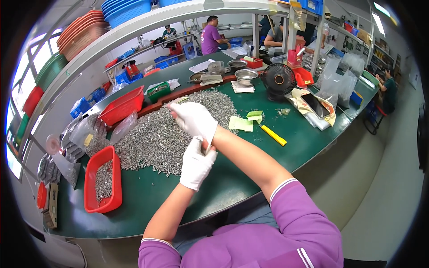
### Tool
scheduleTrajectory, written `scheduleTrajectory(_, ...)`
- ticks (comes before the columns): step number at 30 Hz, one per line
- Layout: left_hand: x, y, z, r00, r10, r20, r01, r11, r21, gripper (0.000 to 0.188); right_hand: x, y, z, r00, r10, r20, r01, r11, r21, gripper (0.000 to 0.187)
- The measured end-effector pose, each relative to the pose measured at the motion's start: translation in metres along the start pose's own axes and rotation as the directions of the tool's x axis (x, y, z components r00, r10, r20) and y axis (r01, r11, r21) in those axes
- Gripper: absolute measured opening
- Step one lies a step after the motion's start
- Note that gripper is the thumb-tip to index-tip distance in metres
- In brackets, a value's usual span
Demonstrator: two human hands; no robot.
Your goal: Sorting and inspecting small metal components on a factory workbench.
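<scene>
Both hands are gloved in white and raised over the near part of a green table [147, 201], forearms coming in from the lower edge.

Left hand [195, 167]: fingers and thumb bent, resting at the cuff [212, 136] of the right glove. Contact appears made; cannot tell whether the cuff is pinched or only touched, nor the exact gap between the fingers.

Right hand [195, 117]: just above the left, pointing left, in front of the pile. Fingers partly bent and close together; skin shows at the tips. Nothing seen in its grasp; palm side hidden, so opening cannot be judged fully.

Pile [147, 140]: small grey metal pins, spread loosely over the table beyond and to the left of the hands. A few strays lie at its near edge.

Surroundings: red tray [90, 183] left of the pile, similar pins inside. Second red tray [123, 106] behind the pile, tilted. Clear bags [96, 134] at far left. Right of the hands: green-yellow paper [240, 124], then a yellow tool [273, 135] lying slantwise. Black fan [278, 80] stands farther back; phone [315, 105] rests on packaging at right. Co-worker in purple [210, 39] sits beyond the table.
</scene>
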State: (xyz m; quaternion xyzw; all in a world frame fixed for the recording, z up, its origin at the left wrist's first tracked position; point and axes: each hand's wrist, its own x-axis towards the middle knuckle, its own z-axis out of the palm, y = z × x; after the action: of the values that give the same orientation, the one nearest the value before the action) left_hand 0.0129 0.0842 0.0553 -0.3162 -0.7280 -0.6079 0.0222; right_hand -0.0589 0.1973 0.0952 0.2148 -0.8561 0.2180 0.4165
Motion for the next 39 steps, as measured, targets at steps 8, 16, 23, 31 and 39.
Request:
scheduleTrajectory(8,0.022,-0.01,-0.011,0.99,0.015,-0.143,-0.009,0.999,0.04,0.017,0.036,-0.002,-0.014,0.837,0.51,-0.199,0.013,0.345,0.939,0.04)
scheduleTrajectory(16,-0.008,-0.031,-0.077,0.964,0.265,0.005,-0.218,0.784,0.582,0.01,-0.035,0.019,-0.068,0.877,0.277,0.393,-0.41,0.857,0.312,0.029)
scheduleTrajectory(23,-0.031,-0.051,-0.098,0.944,0.308,0.117,-0.291,0.616,0.732,0.035,-0.126,-0.014,-0.07,0.847,0.241,0.474,-0.184,0.969,-0.164,0.019)
scheduleTrajectory(31,-0.032,-0.065,-0.089,0.946,0.317,0.065,-0.255,0.608,0.751,0.035,-0.15,-0.048,-0.05,0.764,0.318,0.561,-0.093,0.915,-0.392,0.044)
scheduleTrajectory(39,-0.05,-0.069,-0.097,0.963,0.256,0.079,-0.23,0.637,0.736,0.028,-0.164,-0.028,-0.08,0.754,0.486,0.441,-0.184,0.802,-0.569,0.036)
